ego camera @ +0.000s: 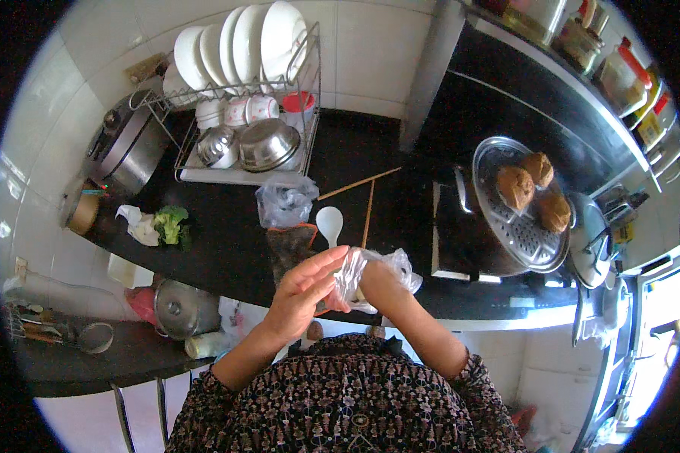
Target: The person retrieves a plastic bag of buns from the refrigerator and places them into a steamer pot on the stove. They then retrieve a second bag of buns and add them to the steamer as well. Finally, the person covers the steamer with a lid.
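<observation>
My left hand (301,293) holds the near side of a clear plastic bag (352,270) between thumb and fingers, in front of my body at the counter edge. My right hand (381,283) reaches into the same bag, and its fingers are hidden by the film and the wrist. Something pale shows inside the bag, too covered to name. Just beyond the hands lie a white spoon (330,222) and two chopsticks (368,212), apart from each other at an angle. A dark cloth with orange edging (289,246) is left of the spoon.
A crumpled plastic bag (286,199) sits before a wire dish rack (316,130) with plates and steel bowls. Broccoli (171,225) lies to the left. On the right, a perforated steel steamer tray (524,240) carries brown buns (514,187) over the stove. A lidded pot (184,308) stands lower left.
</observation>
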A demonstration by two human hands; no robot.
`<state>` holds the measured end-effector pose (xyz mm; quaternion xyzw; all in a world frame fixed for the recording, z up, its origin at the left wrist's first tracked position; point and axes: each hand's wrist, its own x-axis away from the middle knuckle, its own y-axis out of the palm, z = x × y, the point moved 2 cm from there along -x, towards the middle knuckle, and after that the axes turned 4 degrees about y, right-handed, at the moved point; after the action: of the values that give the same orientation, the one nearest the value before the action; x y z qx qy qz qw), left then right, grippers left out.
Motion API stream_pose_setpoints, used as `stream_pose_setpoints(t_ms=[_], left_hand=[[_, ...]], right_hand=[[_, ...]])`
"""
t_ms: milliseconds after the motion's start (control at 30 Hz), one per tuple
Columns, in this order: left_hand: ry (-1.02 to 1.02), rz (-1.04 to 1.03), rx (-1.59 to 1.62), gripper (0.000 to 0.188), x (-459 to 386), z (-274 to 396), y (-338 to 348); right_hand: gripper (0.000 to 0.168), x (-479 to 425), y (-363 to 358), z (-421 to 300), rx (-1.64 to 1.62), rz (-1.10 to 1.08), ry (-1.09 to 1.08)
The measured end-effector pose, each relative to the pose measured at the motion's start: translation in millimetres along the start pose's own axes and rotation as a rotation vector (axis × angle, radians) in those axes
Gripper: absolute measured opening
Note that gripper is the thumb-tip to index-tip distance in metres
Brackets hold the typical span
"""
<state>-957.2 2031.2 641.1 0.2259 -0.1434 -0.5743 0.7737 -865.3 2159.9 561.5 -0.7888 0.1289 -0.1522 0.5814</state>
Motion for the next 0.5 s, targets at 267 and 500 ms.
stream_pose_setpoints(t_ms=[267, 500], left_hand=[[0.052, 0.021, -0.09, 0.046, 5.7, -12.5, -11.1], [0.014, -0.003, -0.028, 0.044, 2.1, -13.2, -9.3]], right_hand=[[0.019, -10.6, 11.8, 10.4, 0.07, -0.122, 0.238], [0.013, -0.8, 26.1, 11.4, 0.263, -0.167, 0.217]])
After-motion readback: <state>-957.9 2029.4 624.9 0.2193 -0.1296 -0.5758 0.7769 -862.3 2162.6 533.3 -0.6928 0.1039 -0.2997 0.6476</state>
